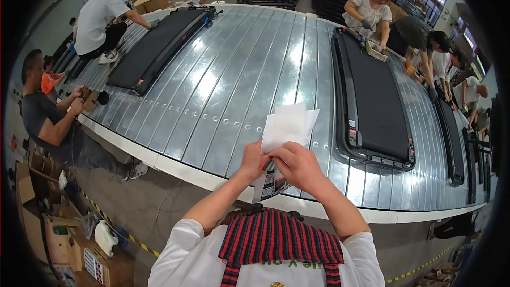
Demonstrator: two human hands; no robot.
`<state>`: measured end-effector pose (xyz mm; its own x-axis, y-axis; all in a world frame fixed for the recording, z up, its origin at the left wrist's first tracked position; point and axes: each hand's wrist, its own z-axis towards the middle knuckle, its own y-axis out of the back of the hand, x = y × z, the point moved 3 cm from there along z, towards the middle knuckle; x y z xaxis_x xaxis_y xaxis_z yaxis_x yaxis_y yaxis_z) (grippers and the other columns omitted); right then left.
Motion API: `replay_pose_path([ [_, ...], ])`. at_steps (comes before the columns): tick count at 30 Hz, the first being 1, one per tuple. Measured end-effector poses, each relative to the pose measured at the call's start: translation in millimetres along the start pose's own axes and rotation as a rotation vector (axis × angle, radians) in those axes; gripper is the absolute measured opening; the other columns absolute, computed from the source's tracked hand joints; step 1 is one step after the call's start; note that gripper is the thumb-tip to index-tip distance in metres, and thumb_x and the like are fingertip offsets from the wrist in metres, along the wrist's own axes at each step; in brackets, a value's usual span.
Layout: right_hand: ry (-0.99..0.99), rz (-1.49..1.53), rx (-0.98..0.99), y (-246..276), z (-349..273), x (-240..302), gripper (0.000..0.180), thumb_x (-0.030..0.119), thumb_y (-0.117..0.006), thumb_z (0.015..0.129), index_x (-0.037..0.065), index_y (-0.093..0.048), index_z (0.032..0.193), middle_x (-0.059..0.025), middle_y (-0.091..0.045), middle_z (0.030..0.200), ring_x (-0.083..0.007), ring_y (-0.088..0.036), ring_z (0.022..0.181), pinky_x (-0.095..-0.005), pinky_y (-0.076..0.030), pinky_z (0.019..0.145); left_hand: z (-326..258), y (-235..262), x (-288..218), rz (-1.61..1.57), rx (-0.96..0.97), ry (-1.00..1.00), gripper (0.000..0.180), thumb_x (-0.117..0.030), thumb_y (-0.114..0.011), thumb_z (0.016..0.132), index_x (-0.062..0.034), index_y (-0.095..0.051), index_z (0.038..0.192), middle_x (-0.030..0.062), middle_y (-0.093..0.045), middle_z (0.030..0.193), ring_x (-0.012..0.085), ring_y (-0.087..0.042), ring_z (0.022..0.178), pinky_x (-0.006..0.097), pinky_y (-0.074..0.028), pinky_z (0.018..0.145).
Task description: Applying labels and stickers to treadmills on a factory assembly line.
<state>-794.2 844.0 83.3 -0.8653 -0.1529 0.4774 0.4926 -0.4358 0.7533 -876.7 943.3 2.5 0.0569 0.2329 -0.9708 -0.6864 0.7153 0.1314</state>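
Observation:
My left hand (252, 160) and my right hand (297, 164) are close together in front of my chest, above the near edge of the conveyor. Both are closed on a small stack of white paper sheets (286, 125), which fan out upward past my fingers. Below my hands hangs a printed label sheet (272, 183) with dark, red and patterned patches. Something small and red-orange shows between the two hands; its kind is hidden by the fingers.
A wide metal slat conveyor (223, 90) with a white rim spans the view. Black walking-pad treadmills (374, 90) lie right, and another treadmill (159, 48) lies far left. Co-workers stand or crouch along the sides. Cardboard boxes (109, 266) stand at lower left.

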Motion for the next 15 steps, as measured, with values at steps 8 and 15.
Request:
replay_pose_path([
  [8,-0.132,0.285,-0.083,-0.9,-21.0,1.7,0.008,-0.001,-0.061,0.07,0.005,-0.059,0.076,-0.0053,-0.055,0.068,-0.0142,-0.055,0.062,-0.0259,-0.044,0.055,-3.1,10.4,-10.9,-0.229,-0.007,0.238,0.031,-0.021,-0.066,0.076,0.0013,-0.06,0.097,0.0057,-0.063,0.085,0.0107,-0.057,0.075,0.026,-0.046,0.067],
  [15,-0.332,0.586,-0.416,20.4,-25.2,-30.8,0.053,-0.002,-0.057,0.077,0.001,-0.034,0.124,-0.0085,-0.052,0.101,-0.0116,-0.051,0.085,-0.0236,-0.042,0.076,-8.7,23.9,-16.6,-0.408,0.032,0.328,0.035,-0.021,-0.068,0.074,0.0021,-0.058,0.099,0.0076,-0.061,0.091,0.013,-0.057,0.08,0.027,-0.046,0.071],
])
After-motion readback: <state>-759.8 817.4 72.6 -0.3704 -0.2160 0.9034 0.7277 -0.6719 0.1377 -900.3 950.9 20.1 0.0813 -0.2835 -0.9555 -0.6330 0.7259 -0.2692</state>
